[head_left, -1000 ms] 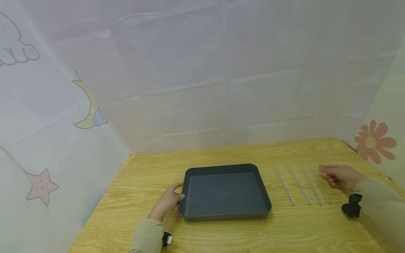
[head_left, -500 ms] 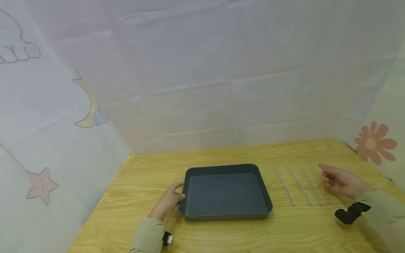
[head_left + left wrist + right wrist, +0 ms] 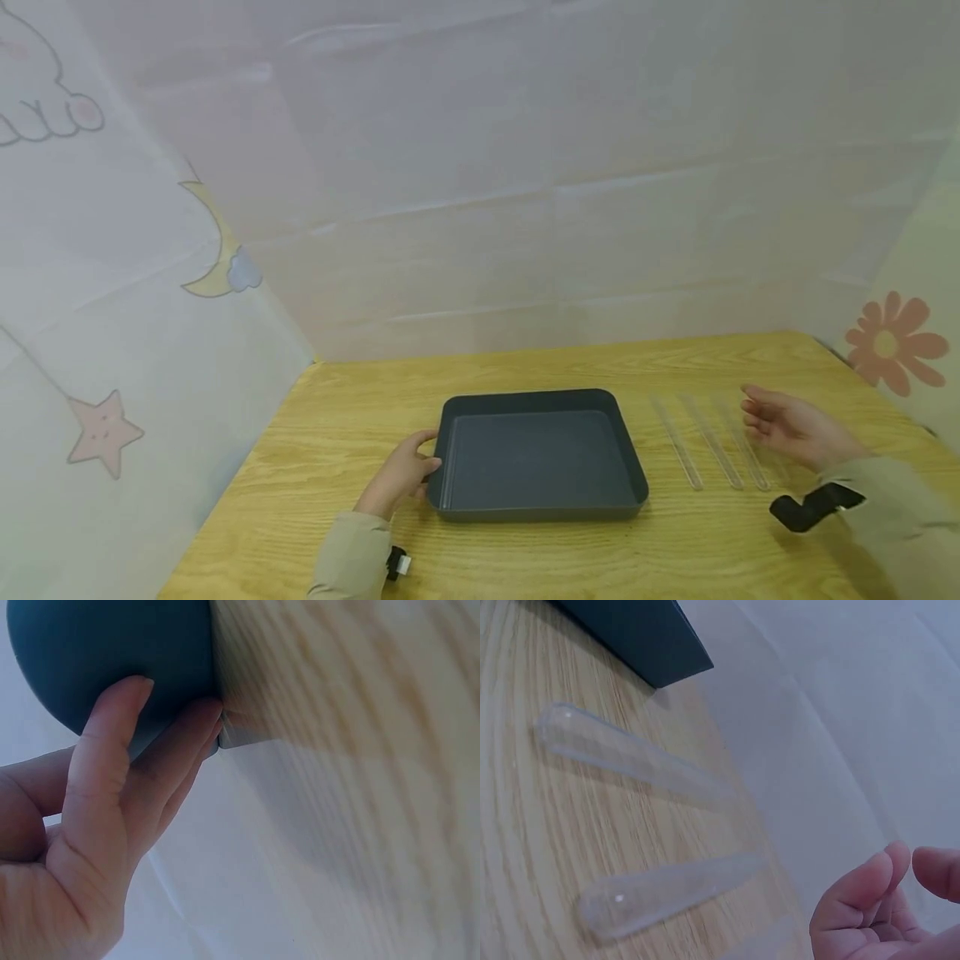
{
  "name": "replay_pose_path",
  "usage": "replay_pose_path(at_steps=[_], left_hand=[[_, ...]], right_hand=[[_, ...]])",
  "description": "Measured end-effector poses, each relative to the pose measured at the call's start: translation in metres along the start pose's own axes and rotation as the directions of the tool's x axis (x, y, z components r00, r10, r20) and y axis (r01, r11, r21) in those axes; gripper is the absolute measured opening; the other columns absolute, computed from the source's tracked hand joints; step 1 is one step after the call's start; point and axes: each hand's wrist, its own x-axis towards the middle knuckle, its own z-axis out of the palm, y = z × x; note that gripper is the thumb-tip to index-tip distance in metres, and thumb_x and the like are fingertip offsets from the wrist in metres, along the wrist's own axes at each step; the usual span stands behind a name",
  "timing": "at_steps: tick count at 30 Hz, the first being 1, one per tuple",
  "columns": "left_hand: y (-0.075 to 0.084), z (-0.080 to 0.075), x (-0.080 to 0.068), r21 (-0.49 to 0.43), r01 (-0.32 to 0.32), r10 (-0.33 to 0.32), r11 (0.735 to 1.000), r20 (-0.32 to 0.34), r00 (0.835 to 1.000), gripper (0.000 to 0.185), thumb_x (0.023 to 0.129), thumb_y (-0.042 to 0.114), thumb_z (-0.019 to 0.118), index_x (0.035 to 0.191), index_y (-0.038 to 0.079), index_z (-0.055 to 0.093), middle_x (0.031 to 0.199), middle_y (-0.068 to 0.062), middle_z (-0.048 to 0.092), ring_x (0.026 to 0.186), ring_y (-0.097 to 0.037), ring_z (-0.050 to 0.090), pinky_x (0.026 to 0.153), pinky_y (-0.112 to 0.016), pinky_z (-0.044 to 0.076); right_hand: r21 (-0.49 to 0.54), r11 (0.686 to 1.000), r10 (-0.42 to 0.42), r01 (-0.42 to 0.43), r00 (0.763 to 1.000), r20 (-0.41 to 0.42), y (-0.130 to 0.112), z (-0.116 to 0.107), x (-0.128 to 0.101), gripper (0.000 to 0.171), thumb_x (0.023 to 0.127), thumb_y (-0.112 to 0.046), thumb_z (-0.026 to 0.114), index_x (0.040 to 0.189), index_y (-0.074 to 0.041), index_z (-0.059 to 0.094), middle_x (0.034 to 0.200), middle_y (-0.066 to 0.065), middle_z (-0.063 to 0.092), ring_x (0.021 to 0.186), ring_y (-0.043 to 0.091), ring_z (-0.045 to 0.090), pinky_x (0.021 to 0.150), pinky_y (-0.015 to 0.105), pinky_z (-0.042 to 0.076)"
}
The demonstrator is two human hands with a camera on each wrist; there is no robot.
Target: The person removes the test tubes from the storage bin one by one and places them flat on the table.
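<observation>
Tubes (image 3: 708, 442), clear and thin, lie side by side on the table (image 3: 525, 367), just under and ahead of the right hand's (image 3: 787, 425) fingertips, which hover released, holding nothing. They look light, stiff, slick and probably breakable, and round enough to roll; a gentle pinch near the middle, thumb against forefinger, seems safest. Left hand (image 3: 397, 479) curls its fingers (image 3: 112, 742) on the near-left corner of the tray (image 3: 536, 454), gripping it.
</observation>
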Motion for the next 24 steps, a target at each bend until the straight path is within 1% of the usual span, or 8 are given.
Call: replay_pose_path(at_steps=[3,5,14,19,24], left_hand=[[0.000,0.001,0.001,-0.002,-0.005,0.005,1.000,0.002,1.000,0.051,0.099,-0.004,0.048,0.148,-0.003,0.032,0.088,-0.015,0.066,0.058,-0.015,0.056,0.047,-0.025,0.038],[0.000,0.001,0.001,-0.004,-0.008,0.008,1.000,0.002,1.000,0.051,0.099,-0.005,0.048,0.148,-0.004,0.032,0.088,-0.015,0.065,0.057,-0.014,0.055,0.046,-0.025,0.037],[0.000,0.001,-0.001,-0.008,-0.002,0.002,1.000,-0.008,1.000,0.051,0.098,-0.006,0.048,0.147,-0.004,0.033,0.091,-0.016,0.065,0.060,-0.016,0.057,0.047,-0.025,0.038],[0.001,0.001,0.000,-0.004,0.006,-0.006,1.000,-0.013,1.000,0.051,0.098,-0.005,0.049,0.147,-0.004,0.033,0.092,-0.016,0.065,0.061,-0.016,0.057,0.047,-0.025,0.039],[0.001,0.002,0.001,-0.003,0.004,-0.004,1.000,-0.018,1.000,0.051,0.097,-0.006,0.049,0.146,-0.004,0.035,0.089,-0.016,0.066,0.061,-0.016,0.058,0.046,-0.024,0.038]], right_hand=[[-0.001,1.000,-0.001,0.001,1.000,0.031,0.004,0.006,0.004,0.037,0.107,-0.013,0.033,0.103,-0.008,0.070,0.092,0.007,0.064,0.082,0.018,0.060,0.077,0.029,0.051],[-0.007,1.000,0.008,-0.007,0.999,0.032,0.007,0.011,0.007,0.037,0.107,-0.014,0.033,0.104,-0.010,0.070,0.093,0.006,0.064,0.083,0.018,0.060,0.077,0.029,0.050],[-0.025,1.000,0.011,-0.012,1.000,-0.026,0.021,0.042,0.025,0.033,0.107,-0.017,0.033,0.105,-0.013,0.065,0.093,0.003,0.057,0.081,0.016,0.054,0.074,0.029,0.048],[-0.027,1.000,-0.007,0.005,0.998,-0.066,0.031,0.057,0.035,0.029,0.107,-0.017,0.036,0.105,-0.015,0.064,0.093,0.003,0.055,0.080,0.016,0.050,0.073,0.028,0.046],[0.008,1.000,-0.015,0.016,0.996,-0.089,0.038,0.067,0.041,0.025,0.107,-0.017,0.036,0.106,-0.015,0.061,0.092,0.002,0.055,0.077,0.016,0.049,0.071,0.029,0.045]])
